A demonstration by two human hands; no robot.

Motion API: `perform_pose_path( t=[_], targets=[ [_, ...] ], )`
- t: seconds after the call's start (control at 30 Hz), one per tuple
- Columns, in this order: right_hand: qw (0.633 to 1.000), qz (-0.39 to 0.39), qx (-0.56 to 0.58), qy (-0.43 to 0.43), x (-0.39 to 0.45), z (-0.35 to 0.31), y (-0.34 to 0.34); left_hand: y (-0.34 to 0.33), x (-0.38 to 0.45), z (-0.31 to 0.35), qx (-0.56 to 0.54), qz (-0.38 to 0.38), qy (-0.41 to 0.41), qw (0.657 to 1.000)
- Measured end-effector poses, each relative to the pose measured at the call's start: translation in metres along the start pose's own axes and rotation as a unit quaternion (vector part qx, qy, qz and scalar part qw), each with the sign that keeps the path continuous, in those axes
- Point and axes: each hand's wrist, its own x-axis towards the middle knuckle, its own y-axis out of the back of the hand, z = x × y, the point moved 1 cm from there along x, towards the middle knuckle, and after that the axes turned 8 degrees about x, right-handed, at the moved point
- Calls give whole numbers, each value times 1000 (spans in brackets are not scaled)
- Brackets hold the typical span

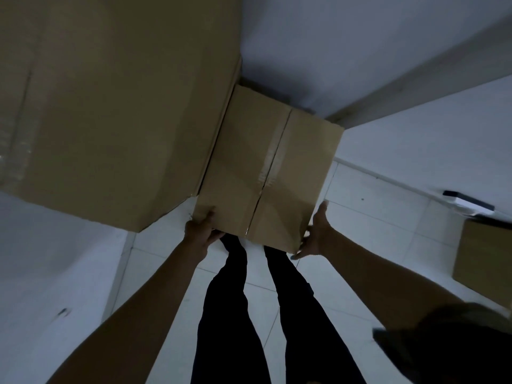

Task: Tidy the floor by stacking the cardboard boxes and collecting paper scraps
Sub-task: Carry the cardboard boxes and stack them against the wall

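A brown cardboard box (pixel 266 167) with a taped seam down its top is held in front of me, above my legs. My left hand (pixel 201 230) grips its near left corner. My right hand (pixel 315 234) clasps its near right corner, fingers under the edge. The box's left side is pressed against a much larger cardboard box (pixel 110 106) that fills the upper left of the view. No paper scraps can be made out in the dim light.
Another cardboard box (pixel 484 261) sits on the white tiled floor at the right edge. A dark flat object (pixel 468 202) lies beyond it by the wall. White walls meet in a corner behind the boxes. My dark-trousered legs (pixel 249 300) stand below the held box.
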Motion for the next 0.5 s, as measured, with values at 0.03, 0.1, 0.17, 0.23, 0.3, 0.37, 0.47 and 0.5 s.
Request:
perform_pose_path(
  t=[0.03,0.1,0.17,0.23,0.3,0.37,0.47,0.5],
  targets=[
    [1000,0,6,-28,3,3,2,1,-1,0,0,-3,-2,1000],
    [999,-6,7,-40,9,10,3,2,0,0,-3,-10,4,1000],
    [999,-18,20,-32,9,13,-3,1,-1,4,0,-23,10,1000],
    [1000,-4,22,-19,2,6,-12,-3,0,15,-7,-42,19,999],
    [1000,11,28,5,-4,-16,-19,-13,3,36,-28,-64,15,997],
    [999,24,45,7,-10,-38,-24,-23,5,55,-33,-80,-12,996],
    [998,28,57,-3,-13,-48,-25,-31,4,58,-39,-76,-22,996],
    [998,25,57,2,-15,-45,-25,-31,1,53,-42,-72,-17,996]
  ],
)
